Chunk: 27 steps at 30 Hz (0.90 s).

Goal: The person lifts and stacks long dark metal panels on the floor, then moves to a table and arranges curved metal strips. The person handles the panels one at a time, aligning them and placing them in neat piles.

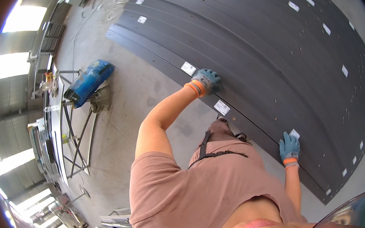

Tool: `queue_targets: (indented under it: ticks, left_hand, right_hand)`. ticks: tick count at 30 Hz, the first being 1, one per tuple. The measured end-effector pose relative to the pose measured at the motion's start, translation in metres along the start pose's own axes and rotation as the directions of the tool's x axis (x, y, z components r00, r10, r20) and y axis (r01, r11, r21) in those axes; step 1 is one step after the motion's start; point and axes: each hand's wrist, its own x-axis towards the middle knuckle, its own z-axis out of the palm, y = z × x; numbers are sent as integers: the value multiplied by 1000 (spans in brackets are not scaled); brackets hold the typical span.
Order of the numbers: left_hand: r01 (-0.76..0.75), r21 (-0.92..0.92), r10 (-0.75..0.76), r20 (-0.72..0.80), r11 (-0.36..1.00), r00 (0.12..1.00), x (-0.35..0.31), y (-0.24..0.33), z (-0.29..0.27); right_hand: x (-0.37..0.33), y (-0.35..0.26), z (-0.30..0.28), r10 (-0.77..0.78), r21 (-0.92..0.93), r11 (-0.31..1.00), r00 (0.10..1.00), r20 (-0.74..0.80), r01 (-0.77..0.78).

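Note:
Dark grey long metal panels [248,58] with raised ribs and small white labels lie in front of me. My left hand [206,81], in a blue-grey glove with an orange cuff, rests on the near part of the panels between two white labels. Its fingers are bent and closed; whatever they may hold is hidden. Farther right, my right hand [289,147], gloved alike, lies open on the near edge strip. Its fingers are stretched out and touch or nearly touch a white label [294,134].
On the left, a blue sack [91,81] lies on a metal frame table [75,143], with a grey-brown bundle [100,99] beside it. Loose wires [118,1] are on the floor beyond the panels' far left end. Metal pieces [116,223] are stacked at the lower left.

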Motion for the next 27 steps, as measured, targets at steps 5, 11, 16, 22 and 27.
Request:
queue_targets:
  ticks: [5,11,16,22,27]
  left_hand:
    - [-15,-50,14,-5,999,1000,5,-5,22]
    - [-269,-91,221,-360,959,907,-2,46,31]
    - [-455,-60,419,-298,889,858,0,135,28]
    - [-523,-21,518,-102,852,849,6,177,27]
    - [-613,-1,605,-160,790,780,15,169,35]
  right_hand:
    - [15,-15,-15,112,88,990,993,-18,-110]
    - [-7,-16,-34,143,23,989,979,143,-148]
    - [-38,-30,-17,232,-154,966,962,142,-209]
    - [-53,-24,0,227,-172,963,968,108,-206]
    - [-53,-20,-4,192,-184,966,981,29,-184]
